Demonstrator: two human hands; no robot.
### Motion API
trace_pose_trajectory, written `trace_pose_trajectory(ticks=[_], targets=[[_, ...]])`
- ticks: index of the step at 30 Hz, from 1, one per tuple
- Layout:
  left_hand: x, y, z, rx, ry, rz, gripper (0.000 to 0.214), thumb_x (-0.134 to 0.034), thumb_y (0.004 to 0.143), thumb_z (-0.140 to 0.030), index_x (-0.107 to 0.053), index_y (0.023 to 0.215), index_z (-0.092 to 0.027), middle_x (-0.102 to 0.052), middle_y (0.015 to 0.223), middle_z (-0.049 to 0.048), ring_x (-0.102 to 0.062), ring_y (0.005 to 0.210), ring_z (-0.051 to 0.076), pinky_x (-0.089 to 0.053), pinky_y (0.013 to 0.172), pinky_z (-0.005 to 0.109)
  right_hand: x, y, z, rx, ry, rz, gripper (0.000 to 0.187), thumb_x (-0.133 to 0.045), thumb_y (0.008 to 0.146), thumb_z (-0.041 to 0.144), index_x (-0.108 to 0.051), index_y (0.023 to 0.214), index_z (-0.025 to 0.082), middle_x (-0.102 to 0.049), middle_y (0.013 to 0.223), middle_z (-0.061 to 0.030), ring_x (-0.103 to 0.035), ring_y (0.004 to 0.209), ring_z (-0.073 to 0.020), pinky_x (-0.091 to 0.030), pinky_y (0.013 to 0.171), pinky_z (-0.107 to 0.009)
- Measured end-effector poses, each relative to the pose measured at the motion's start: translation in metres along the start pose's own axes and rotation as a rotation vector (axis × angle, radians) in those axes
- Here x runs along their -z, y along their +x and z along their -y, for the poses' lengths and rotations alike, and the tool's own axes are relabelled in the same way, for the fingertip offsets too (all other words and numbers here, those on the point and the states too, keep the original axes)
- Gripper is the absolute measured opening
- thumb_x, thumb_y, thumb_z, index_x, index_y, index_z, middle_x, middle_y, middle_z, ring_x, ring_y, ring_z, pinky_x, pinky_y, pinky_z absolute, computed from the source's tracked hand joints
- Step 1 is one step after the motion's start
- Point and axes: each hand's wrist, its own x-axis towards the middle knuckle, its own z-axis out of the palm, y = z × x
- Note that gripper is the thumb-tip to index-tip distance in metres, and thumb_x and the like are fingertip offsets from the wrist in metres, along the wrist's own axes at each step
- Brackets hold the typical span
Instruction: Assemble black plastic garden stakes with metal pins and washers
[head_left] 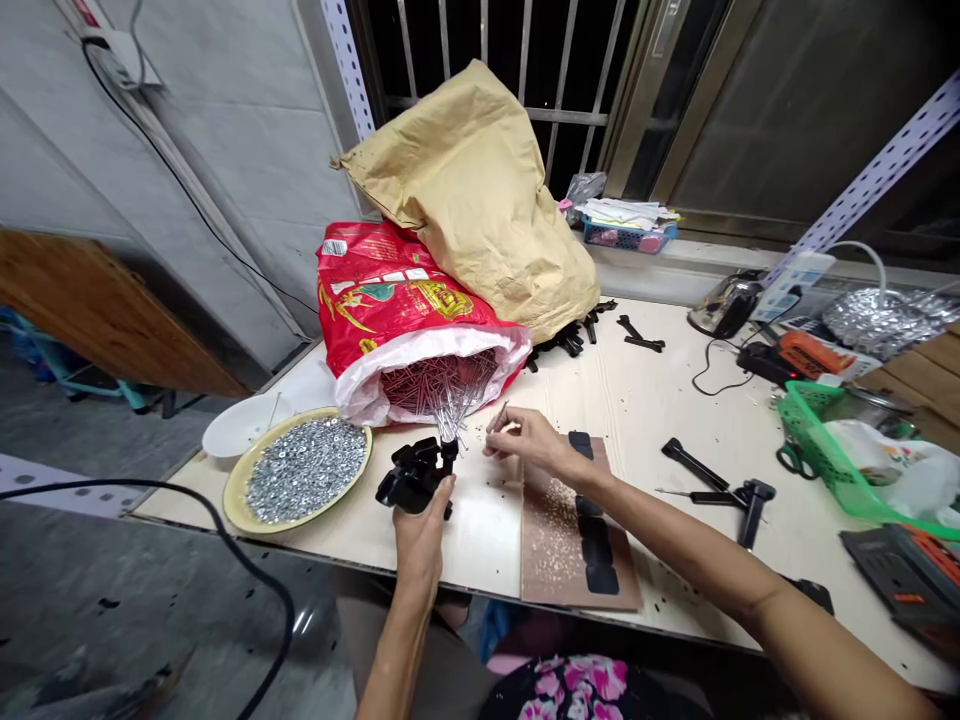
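My left hand (421,535) is closed around a bunch of black plastic parts (411,478), raised a little above the table's front. To its right, my right hand (534,440) pinches a small thin rod (498,416) that looks like a nail or pin. Just behind both hands, an open red sack (397,275) lies on its side with its white-lined mouth facing me. Reddish and silvery metal pins (427,388) fill that mouth, some sticking out close to the black parts. A yellow bowl (234,500) of small metal washers or nuts (307,468) stands left of my left hand.
A brown paper sack (480,200) leans over the red one. Under my right forearm lies a brown board (544,575) with black pads and scattered crumbs. Loose black parts (694,465), a screwdriver (694,495), a green basket (847,490) and a tool case (900,575) occupy the right.
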Motion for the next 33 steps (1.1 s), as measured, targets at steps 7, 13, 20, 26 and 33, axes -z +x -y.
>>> trace_pose_trajectory(ticks=[7,13,20,26,33], targets=[[-0.004,-0.008,0.001,-0.108,0.188,0.098,0.046,-0.075,0.066,-0.033,-0.065,0.108,-0.016,-0.070,0.104,0.0086,-0.063,0.100,0.022,-0.043,0.094,0.037,-0.002,0.006,0.021,0.325,-0.233,0.033,0.009,-0.066,0.076,0.022,-0.062,0.074,0.013,-0.059,0.074,0.0002,-0.055,0.071,-0.0105,-0.043,0.067,-0.023],[0.001,-0.010,0.002,-0.114,0.175,0.124,0.047,-0.074,0.068,-0.033,-0.064,0.110,-0.017,-0.069,0.107,0.0093,-0.063,0.102,0.023,-0.043,0.095,0.038,-0.002,0.005,0.019,0.350,-0.440,0.129,0.017,-0.069,0.076,0.024,-0.066,0.090,0.015,-0.059,0.080,-0.0002,-0.052,0.069,-0.0096,-0.041,0.065,-0.022],[0.009,-0.013,0.000,-0.051,0.102,0.070,0.046,-0.076,0.065,-0.032,-0.065,0.107,-0.016,-0.070,0.105,0.0097,-0.064,0.100,0.023,-0.045,0.094,0.038,-0.004,0.008,0.034,0.342,-0.317,0.136,0.031,-0.055,0.087,0.038,-0.057,0.108,0.015,-0.059,0.089,-0.0019,-0.051,0.069,-0.0092,-0.043,0.061,-0.022],[0.010,-0.013,-0.009,-0.101,0.142,-0.002,0.041,-0.075,0.067,-0.033,-0.068,0.103,-0.015,-0.071,0.101,0.0095,-0.064,0.100,0.023,-0.046,0.093,0.037,0.003,0.064,0.001,0.377,-0.719,-0.142,0.020,-0.047,0.093,0.023,-0.065,0.094,0.014,-0.059,0.089,-0.0045,-0.054,0.078,-0.0119,-0.043,0.070,-0.024],[0.009,-0.009,-0.017,-0.149,0.198,0.026,0.041,-0.074,0.068,-0.031,-0.067,0.106,-0.018,-0.071,0.103,0.0082,-0.063,0.104,0.023,-0.042,0.097,0.038,-0.020,0.115,-0.021,0.355,-1.333,0.038,0.019,-0.045,0.092,0.017,-0.064,0.095,0.018,-0.055,0.105,-0.0087,-0.050,0.095,-0.0189,-0.041,0.073,-0.028]])
